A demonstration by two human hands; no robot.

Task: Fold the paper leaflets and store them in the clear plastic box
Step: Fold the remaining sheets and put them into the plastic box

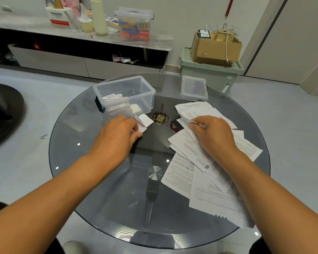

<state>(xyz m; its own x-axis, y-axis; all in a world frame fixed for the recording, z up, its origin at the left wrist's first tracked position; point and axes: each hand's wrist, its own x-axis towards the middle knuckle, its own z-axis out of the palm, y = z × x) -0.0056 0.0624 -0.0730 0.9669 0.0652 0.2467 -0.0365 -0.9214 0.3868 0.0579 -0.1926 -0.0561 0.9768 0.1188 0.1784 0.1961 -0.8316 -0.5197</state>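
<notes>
The clear plastic box [145,89] stands open at the far left of the round glass table [99,180], with several folded leaflets [117,105] upright inside its near-left end. My left hand [117,136] is just in front of the box, closed on a small folded white leaflet [145,121]. A loose pile of unfolded printed leaflets [209,184] spreads over the table's right side. My right hand [211,134] rests on top of that pile, fingers pinching the edge of one sheet [193,109].
The box's clear lid [194,88] lies at the far right of the table. Two dark red ornaments [161,118] show between my hands. Beyond the table are a low cabinet [81,61] and a green bin [209,74] with a cardboard box on it.
</notes>
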